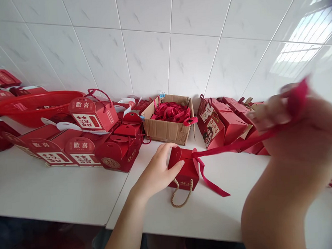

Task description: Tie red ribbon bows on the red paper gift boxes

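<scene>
A small red gift box with a twisted rope handle stands on the white table. My left hand grips its left side, thumb on the top. From the box's right side a red ribbon stretches up to my right hand, which is raised at the right, blurred by motion and closed on the ribbon. The ribbon's short loose end hangs down to the right of the box onto the table.
Behind the box sits a cardboard box full of red ribbons. Several red gift boxes stand at left, near a red plastic basin. More red boxes line the tiled wall at right. The table edge is near.
</scene>
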{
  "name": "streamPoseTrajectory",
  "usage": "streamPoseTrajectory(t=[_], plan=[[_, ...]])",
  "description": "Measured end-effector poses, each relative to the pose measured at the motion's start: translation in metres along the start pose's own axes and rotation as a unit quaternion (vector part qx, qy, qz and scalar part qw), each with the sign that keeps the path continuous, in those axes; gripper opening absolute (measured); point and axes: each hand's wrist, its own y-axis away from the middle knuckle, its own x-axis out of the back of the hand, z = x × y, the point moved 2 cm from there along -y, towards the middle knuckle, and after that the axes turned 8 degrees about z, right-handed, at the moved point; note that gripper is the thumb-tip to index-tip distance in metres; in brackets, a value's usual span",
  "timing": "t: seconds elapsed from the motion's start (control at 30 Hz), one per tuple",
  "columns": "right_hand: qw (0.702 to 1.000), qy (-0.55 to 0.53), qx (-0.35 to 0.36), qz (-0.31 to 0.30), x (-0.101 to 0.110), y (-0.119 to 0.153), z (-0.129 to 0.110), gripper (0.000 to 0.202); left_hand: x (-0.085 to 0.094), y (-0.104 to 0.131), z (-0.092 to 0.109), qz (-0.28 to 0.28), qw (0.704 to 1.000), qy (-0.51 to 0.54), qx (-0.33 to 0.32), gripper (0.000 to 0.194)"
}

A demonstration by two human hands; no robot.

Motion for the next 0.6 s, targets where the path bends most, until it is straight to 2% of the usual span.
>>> streamPoseTrajectory(t=[0.03, 0.1, 0.17, 0.23, 0.3, 0.43, 0.6], plan=[[0.999, -0.037, -0.018, -0.004, -0.005, -0.004, 0.004, 0.016, 0.002, 0.001, -0.001, 0.009, 1.000, -0.007, 0.006, 0.036], [0.993, -0.057, -0.077, -0.071, -0.019, -0.008, 0.013, 0.011, 0.006, 0.002, -0.002, 0.020, 0.999, -0.012, 0.033, 0.036], [0.973, 0.012, -0.124, -0.195, -0.035, -0.007, 0.022, 0.013, 0.009, 0.003, -0.002, 0.026, 0.998, -0.008, 0.061, 0.035], [0.935, 0.098, -0.138, -0.313, -0.050, -0.004, 0.030, 0.017, 0.010, 0.003, -0.001, 0.034, 0.996, -0.001, 0.077, 0.033], [0.894, 0.175, -0.134, -0.389, -0.063, 0.000, 0.039, 0.017, 0.012, 0.002, -0.001, 0.045, 0.995, 0.010, 0.085, 0.032], [0.831, 0.272, -0.136, -0.467, -0.081, 0.006, 0.054, 0.017, 0.014, 0.001, -0.003, 0.043, 0.994, 0.026, 0.102, 0.031], [0.800, 0.293, -0.147, -0.503, -0.092, 0.010, 0.063, 0.018, 0.016, 0.001, -0.003, 0.038, 0.993, 0.029, 0.108, 0.031]])
